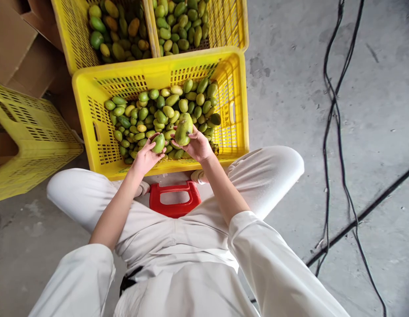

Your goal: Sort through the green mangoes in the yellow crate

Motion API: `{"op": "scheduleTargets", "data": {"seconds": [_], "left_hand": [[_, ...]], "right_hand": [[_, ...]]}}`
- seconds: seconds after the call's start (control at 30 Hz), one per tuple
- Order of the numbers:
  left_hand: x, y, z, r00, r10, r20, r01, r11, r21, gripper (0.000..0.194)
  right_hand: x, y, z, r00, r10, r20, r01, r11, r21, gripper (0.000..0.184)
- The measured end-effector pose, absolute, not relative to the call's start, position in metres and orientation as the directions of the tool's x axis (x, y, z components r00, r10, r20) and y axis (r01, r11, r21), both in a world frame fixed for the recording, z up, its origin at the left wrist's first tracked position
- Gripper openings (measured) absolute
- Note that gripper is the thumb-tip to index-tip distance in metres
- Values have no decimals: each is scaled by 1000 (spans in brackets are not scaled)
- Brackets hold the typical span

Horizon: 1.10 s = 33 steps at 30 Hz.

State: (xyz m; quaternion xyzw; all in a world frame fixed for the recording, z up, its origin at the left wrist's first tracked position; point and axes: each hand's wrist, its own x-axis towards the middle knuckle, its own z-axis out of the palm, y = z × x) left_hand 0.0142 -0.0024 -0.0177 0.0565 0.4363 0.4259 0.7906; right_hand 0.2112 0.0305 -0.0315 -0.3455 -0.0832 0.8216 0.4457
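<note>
Concrete floor [286, 105]; left hand [145, 156] holds one small fruit [158, 143], right hand [199, 147] one large fruit [183, 129].

Head cam sitting at wearer's head ht., looking fwd + steeply down. Chest [191, 288] filling btm of view, v. close; L hand [148, 155] + R hand [198, 145] showing nr. ctr., farther off; yellow crate [158, 66] lying just beyond.

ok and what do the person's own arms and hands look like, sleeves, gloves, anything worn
Both arms wear loose, plain white fabric sleeves that end around the elbows, leaving the forearms bare. The bare left hand and the bare right hand wear no gloves, and no bracelet or watch shows on either wrist.
</note>
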Motion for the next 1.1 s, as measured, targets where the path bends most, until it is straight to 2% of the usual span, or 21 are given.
{"op": "scheduleTargets", "data": {"seconds": [0.13,0.23,0.43,0.63,0.87,1.0,1.1], "left_hand": [[15,-3,-18,256,711,-655,-620,641,452,31],[14,-3,-19,259,711,-654,-618,643,454,32],[14,-3,-22,263,720,-642,-616,637,463,36],[13,-4,-24,268,719,-641,-612,641,463,34],[12,-4,-27,292,740,-606,-631,625,459,38],[13,-5,-27,288,731,-618,-626,632,456,40],[13,-4,-26,270,716,-643,-612,644,460,40]], "right_hand": [[210,30,-37,-369,809,-457,-685,-569,-455,32],[210,30,-41,-363,794,-488,-652,-590,-476,22],[215,35,-43,-372,715,-593,-627,-664,-407,47],[213,37,-47,-351,644,-680,-636,-697,-332,45],[214,35,-42,-382,672,-634,-595,-704,-387,49],[214,32,-42,-359,764,-537,-604,-628,-490,34],[212,31,-45,-315,795,-519,-615,-587,-526,41]]}}
